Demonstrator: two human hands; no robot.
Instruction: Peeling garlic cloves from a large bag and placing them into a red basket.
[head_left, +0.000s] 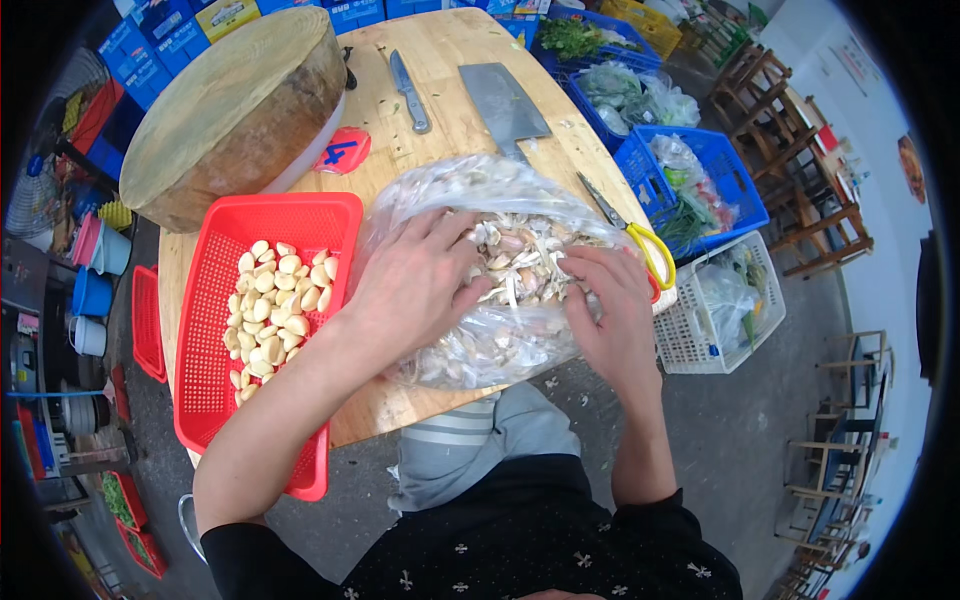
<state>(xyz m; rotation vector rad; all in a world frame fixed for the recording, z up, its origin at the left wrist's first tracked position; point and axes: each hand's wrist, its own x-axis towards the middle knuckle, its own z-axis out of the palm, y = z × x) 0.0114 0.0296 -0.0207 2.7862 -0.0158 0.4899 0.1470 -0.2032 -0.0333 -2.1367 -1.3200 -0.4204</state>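
A clear plastic bag (480, 341) lies open on the wooden table, full of unpeeled garlic cloves (514, 240) and loose papery skins. My left hand (420, 270) rests over the left side of the bag's mouth, thumb apart from the fingers and nothing visible between them. At the right side, my right hand (611, 300) has bent fingers at the garlic skins; whether they pinch anything is unclear. Left of the bag stands a red plastic basket (199, 360) with many peeled garlic cloves (274, 300) in it. My left forearm passes over its near part.
A thick round wooden chopping block (232, 112) stands at the back left. Behind the bag lie a small knife (409, 94) and a cleaver (504, 101). Yellow-handled scissors (649, 251) lie at the table's right edge, beside blue (720, 176) and white (694, 330) crates.
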